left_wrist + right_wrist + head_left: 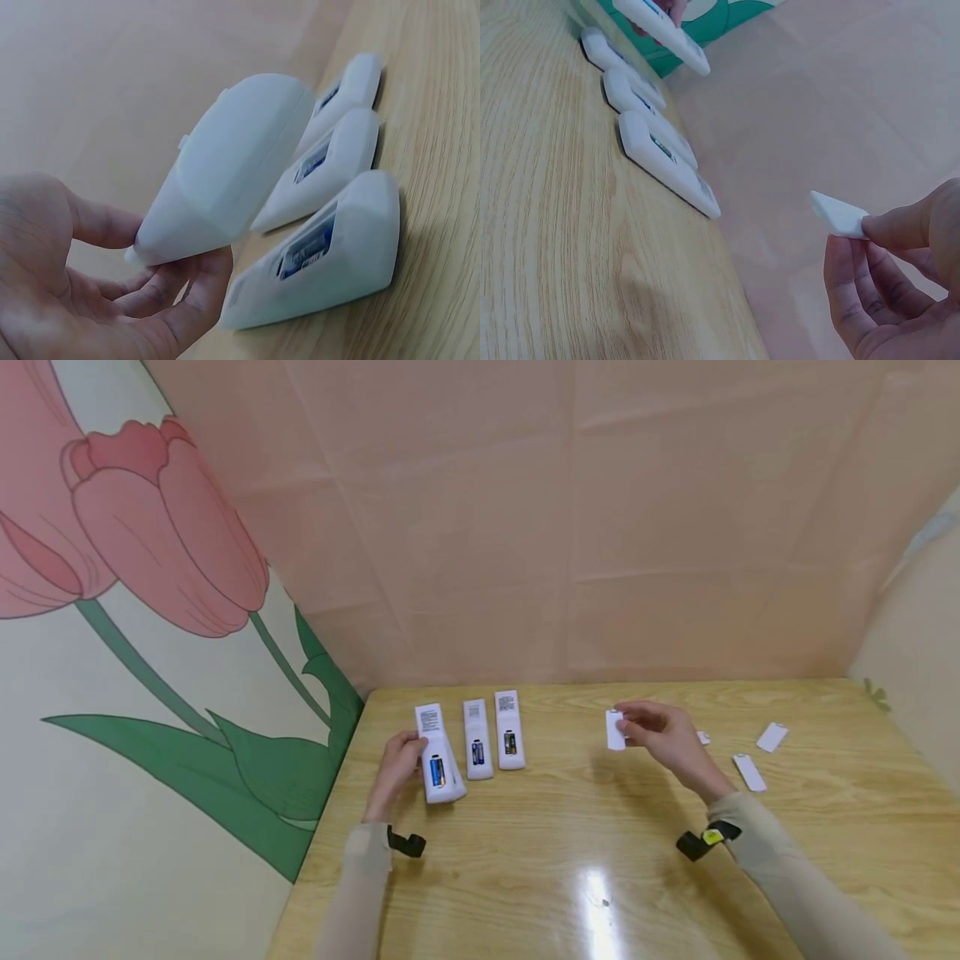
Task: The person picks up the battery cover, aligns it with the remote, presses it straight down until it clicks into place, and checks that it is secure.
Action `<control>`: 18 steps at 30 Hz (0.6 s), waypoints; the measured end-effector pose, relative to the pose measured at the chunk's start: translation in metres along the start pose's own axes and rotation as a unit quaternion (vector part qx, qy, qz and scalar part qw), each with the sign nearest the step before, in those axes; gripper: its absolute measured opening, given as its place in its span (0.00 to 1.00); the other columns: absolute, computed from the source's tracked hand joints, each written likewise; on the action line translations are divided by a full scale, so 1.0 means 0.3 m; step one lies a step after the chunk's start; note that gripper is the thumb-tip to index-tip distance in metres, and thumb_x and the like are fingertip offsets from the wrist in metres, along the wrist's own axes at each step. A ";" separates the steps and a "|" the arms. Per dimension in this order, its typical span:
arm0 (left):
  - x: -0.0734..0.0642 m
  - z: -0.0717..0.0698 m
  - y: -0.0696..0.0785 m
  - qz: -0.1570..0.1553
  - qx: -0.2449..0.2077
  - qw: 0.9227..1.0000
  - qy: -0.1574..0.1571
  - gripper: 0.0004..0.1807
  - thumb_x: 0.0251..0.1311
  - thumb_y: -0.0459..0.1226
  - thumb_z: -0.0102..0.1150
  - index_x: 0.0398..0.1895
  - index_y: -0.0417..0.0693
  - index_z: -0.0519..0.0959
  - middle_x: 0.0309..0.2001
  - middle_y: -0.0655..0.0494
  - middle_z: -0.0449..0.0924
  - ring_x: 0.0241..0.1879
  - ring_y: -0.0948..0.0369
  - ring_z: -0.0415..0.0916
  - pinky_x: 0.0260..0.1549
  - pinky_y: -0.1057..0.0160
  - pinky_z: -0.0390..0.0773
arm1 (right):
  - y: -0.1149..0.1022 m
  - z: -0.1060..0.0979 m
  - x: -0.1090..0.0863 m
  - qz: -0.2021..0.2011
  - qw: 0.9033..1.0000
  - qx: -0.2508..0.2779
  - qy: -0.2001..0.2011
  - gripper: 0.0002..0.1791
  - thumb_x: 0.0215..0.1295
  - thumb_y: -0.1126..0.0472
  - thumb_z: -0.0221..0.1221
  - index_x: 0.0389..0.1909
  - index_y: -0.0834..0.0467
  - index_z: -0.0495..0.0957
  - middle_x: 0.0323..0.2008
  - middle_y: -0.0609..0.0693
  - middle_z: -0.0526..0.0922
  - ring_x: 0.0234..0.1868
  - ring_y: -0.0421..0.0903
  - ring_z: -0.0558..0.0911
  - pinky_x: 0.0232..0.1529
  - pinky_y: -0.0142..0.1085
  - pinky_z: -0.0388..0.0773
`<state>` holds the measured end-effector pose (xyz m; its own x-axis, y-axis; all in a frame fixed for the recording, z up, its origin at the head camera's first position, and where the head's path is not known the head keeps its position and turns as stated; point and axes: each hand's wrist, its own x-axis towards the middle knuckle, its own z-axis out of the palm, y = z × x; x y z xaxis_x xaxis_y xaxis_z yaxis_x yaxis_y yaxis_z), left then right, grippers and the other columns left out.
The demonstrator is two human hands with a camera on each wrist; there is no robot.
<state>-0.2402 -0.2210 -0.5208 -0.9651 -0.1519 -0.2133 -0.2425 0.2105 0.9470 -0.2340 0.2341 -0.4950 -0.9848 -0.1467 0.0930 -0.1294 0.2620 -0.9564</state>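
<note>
Raised above the table on the left, a white remote control (437,739) is gripped by my left hand (396,767) at one end, thumb on one side and fingers on the other. Blue batteries show in its uncovered compartment in the head view. Another remote (360,244) lies on the table partly beneath it, batteries visible in the left wrist view. To the right, my right hand (666,739) pinches a small white battery cover (840,215) between thumb and fingers, off the table and apart from the remotes.
Two more white remotes, a middle one (477,743) and a right one (510,735), lie with batteries exposed. Loose covers lie at right: one (772,737), another (749,772), and a partly hidden white piece (703,737). Behind the wooden table (525,860) hangs a pinkish cloth (570,527).
</note>
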 end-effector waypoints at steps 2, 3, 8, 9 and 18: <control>-0.001 0.007 0.000 0.006 -0.003 1.000 -0.002 0.22 0.76 0.38 0.53 0.64 0.30 0.76 0.49 0.38 0.82 0.41 0.53 0.80 0.34 0.61 0.83 | -0.005 0.004 -0.005 0.002 1.000 -0.002 -0.002 0.24 0.78 0.60 0.63 0.69 0.67 0.76 0.51 0.60 0.84 0.42 0.38 0.88 0.45 0.35 0.90; -0.003 0.012 0.002 0.007 -0.004 1.000 -0.004 0.22 0.76 0.38 0.53 0.64 0.30 0.76 0.49 0.38 0.82 0.41 0.54 0.80 0.33 0.61 0.83 | -0.007 0.006 -0.007 0.004 1.000 -0.003 -0.003 0.24 0.78 0.60 0.63 0.69 0.67 0.76 0.52 0.60 0.84 0.43 0.38 0.88 0.45 0.35 0.90; -0.010 0.036 0.010 0.009 -0.001 1.000 -0.011 0.23 0.76 0.38 0.53 0.66 0.30 0.74 0.52 0.37 0.82 0.42 0.54 0.80 0.35 0.60 0.82 | -0.015 0.016 -0.015 0.004 1.000 -0.004 -0.010 0.23 0.78 0.59 0.63 0.67 0.64 0.78 0.51 0.59 0.84 0.44 0.38 0.88 0.46 0.37 0.90; -0.010 0.042 0.011 0.009 -0.002 1.000 -0.013 0.24 0.77 0.38 0.53 0.67 0.30 0.74 0.52 0.37 0.82 0.42 0.53 0.80 0.36 0.60 0.83 | -0.017 0.019 -0.016 0.003 1.000 -0.003 -0.011 0.22 0.78 0.59 0.63 0.67 0.64 0.79 0.51 0.57 0.85 0.44 0.38 0.88 0.46 0.37 0.90; -0.013 0.095 0.028 0.007 -0.014 0.999 -0.041 0.24 0.79 0.40 0.52 0.68 0.33 0.74 0.50 0.40 0.84 0.40 0.55 0.81 0.34 0.63 0.84 | -0.045 0.046 -0.023 -0.013 1.000 -0.004 -0.021 0.21 0.80 0.59 0.61 0.66 0.67 0.78 0.56 0.63 0.85 0.45 0.38 0.89 0.45 0.37 0.90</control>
<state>-0.2413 -0.1910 -0.5188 -0.9733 -0.0698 -0.2185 -0.2279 0.1838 0.9562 -0.2239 0.2185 -0.4866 -0.9755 -0.1928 0.1064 -0.1561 0.2644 -0.9517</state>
